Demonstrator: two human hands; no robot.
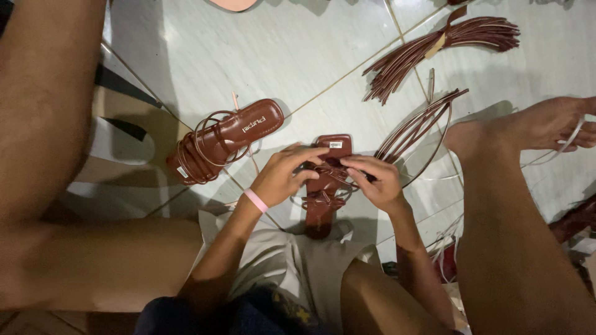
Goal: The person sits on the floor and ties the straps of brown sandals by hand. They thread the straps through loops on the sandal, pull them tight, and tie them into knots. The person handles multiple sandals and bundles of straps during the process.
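Note:
A brown strappy sandal (pixel 323 205) lies between my legs on the tiled floor, toe end pointing away from me. My left hand (pixel 287 174), with a pink band on the wrist, grips the thin brown straps (pixel 327 169) near the sandal's middle. My right hand (pixel 375 180) pinches the same straps from the right side. A second matching sandal (pixel 225 140) with looped straps lies on the floor to the left, untouched.
A loose bunch of brown strap cords (pixel 415 129) lies right of the sandal; a bigger tied bundle (pixel 434 49) sits farther back. My bare legs flank the work, my right foot (pixel 534 127) on the floor. A pale cloth (pixel 292 260) covers my lap.

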